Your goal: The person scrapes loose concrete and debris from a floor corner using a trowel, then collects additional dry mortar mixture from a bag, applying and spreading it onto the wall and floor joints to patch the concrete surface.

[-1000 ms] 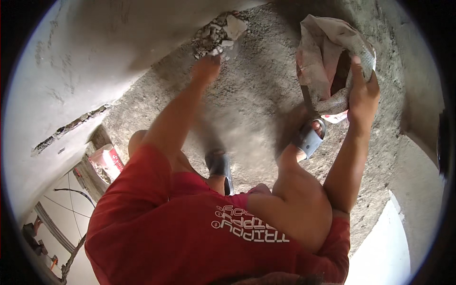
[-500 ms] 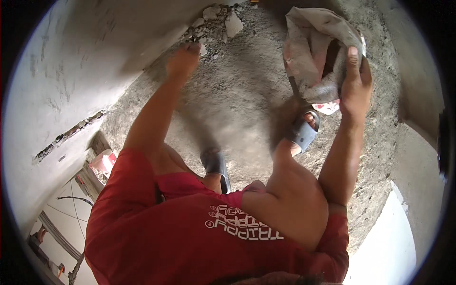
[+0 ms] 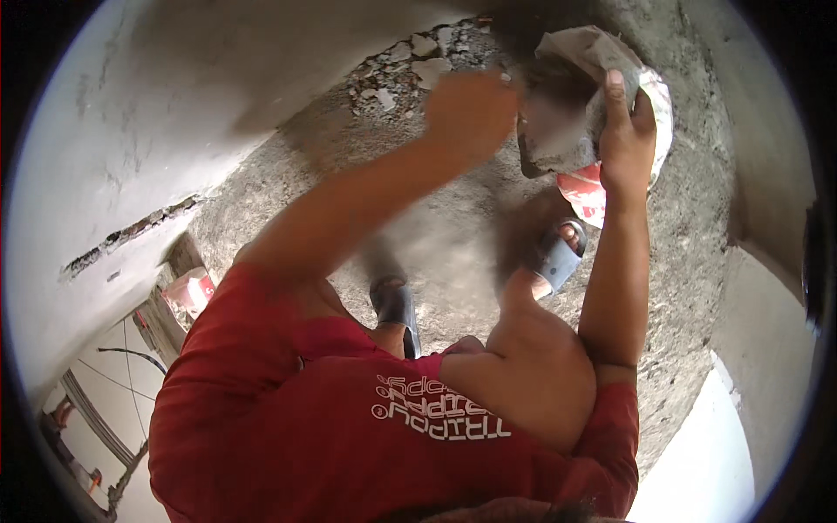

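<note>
My right hand [image 3: 626,157] grips the rim of a worn, pale woven sack [image 3: 577,57] with red-and-white patches, holding its mouth open. My left hand [image 3: 471,109] is closed and blurred beside the sack's opening; what it holds, if anything, is hidden. Just behind that hand lies a heap of broken grey rubble [image 3: 397,74] and pale chips along the foot of the wall. The sack's inside is dark and partly blurred.
My sandalled feet [image 3: 558,257] stand on rough concrete floor [image 3: 680,288]. A plastered wall [image 3: 166,105] with a long cracked channel runs along the left; another surface curves at the right. Wooden planks, a red-and-white bag [image 3: 187,288] and wires are at lower left.
My left hand has moved from the rubble rightward to the sack's opening. My right hand has shifted slightly left with the sack, whose red-and-white lower part now shows more.
</note>
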Demonstrator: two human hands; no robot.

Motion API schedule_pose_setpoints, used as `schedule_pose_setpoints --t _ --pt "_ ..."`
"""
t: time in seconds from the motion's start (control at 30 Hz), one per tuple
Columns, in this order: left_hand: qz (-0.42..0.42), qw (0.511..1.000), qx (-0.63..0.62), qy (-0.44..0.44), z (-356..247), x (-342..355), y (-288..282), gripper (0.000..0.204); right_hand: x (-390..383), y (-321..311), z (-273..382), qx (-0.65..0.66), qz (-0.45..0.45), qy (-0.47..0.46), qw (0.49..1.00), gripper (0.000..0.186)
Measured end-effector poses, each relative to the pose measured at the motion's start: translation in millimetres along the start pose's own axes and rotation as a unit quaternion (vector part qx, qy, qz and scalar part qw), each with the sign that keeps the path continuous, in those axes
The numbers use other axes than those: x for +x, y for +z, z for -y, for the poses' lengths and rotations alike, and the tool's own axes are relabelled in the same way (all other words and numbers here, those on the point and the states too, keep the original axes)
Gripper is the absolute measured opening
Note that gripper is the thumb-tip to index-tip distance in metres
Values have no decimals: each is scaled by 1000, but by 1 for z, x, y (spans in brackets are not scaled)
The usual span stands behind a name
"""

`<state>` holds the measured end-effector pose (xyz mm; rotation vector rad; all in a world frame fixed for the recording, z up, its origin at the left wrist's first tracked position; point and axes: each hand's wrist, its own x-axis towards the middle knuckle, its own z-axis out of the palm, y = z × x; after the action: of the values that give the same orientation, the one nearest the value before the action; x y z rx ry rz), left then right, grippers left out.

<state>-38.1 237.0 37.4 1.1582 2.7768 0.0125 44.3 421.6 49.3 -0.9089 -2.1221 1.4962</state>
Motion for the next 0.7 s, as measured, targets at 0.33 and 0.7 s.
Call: schedule_pose_setpoints --t 0.33,0.7 --pt "181 903 -352 -167 101 -66 103 54 -7 -28 -6 17 -75 11 997 64" --pt "220 596 -664 -394 118 -30 149 58 -16 -51 9 223 -115 68 966 56"
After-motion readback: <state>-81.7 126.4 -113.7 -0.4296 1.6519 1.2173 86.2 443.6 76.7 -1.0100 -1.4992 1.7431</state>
